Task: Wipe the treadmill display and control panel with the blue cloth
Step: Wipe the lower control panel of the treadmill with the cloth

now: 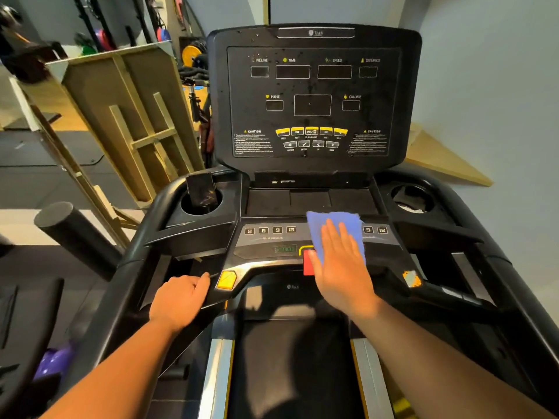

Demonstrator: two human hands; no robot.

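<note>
Pressing flat, fingers straight, the right hand point(340, 261) holds the blue cloth point(334, 229) on the control panel point(272, 237), below the display point(313, 98); left of the panel, the left hand point(178, 299) grips the handrail point(208, 294).

Place: a gym or fitness room.
Main machine: a treadmill point(302, 343) with an upright display point(313, 95) marked INCLINE, TIME, SPEED, DISTANCE, PULSE and CALORIE, and a control panel point(272, 240) of numbered buttons.
Weights: coloured weight plates point(191, 55) stored at the back left.
Other gear: dark racks or frames point(90, 22) along the back wall.
Clutter: wooden panels point(127, 116) leaning beside the treadmill, more storeroom than showroom.
</note>
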